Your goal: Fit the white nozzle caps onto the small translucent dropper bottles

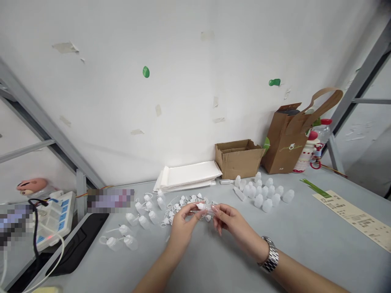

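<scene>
My left hand [184, 223] and my right hand [233, 221] meet over the grey table, both with fingers closed on one small translucent plastic bottle [209, 208]. Its white tip [201, 206] lies between the left thumb and forefinger, while the right fingertips pinch the other end. Fingers partly cover it. Just behind the hands spreads a pile of small white caps [183, 202] with ring straps. Several squeeze bottles with strapped caps [143, 221] stand to the left. Rounded translucent bottles [267, 204] without strapped caps are grouped on the right.
A cardboard box [240, 160], a stack of white sheets [189, 175] and a brown paper bag [285, 142] stand along the wall. A power strip [58, 219] and a black case [79, 244] lie left. A printed paper strip [356, 217] lies right.
</scene>
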Demonstrator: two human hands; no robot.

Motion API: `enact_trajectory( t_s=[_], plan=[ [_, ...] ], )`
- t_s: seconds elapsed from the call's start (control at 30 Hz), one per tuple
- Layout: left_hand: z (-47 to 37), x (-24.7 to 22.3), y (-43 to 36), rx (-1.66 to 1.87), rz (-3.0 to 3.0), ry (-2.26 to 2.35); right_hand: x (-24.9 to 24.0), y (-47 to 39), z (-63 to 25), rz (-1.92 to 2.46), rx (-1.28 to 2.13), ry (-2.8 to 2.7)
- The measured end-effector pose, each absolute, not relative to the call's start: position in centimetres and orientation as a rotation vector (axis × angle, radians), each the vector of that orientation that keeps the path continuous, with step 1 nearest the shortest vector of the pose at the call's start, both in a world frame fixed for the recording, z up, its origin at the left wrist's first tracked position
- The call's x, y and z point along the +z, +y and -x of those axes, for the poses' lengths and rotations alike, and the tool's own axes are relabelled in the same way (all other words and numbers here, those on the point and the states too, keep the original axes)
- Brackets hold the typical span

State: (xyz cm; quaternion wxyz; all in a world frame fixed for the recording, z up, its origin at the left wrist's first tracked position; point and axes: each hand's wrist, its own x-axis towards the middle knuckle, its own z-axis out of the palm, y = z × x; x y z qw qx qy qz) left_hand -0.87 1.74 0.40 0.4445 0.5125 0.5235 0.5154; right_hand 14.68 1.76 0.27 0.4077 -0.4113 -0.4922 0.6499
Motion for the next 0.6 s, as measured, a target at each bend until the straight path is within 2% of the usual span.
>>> enact_trajectory(
  t_s=[0.23,0.6],
  plan=[
    [1.3,0.0,2.1,1.253,-1.256,1.349,0.1,1.9,-14.7,1.08,1.525,-1.358],
    [1.1,1.7,1.4,1.087,-1.134,1.086,0.5,1.2,-15.2,1.214,1.03,-1.661]
  ],
)
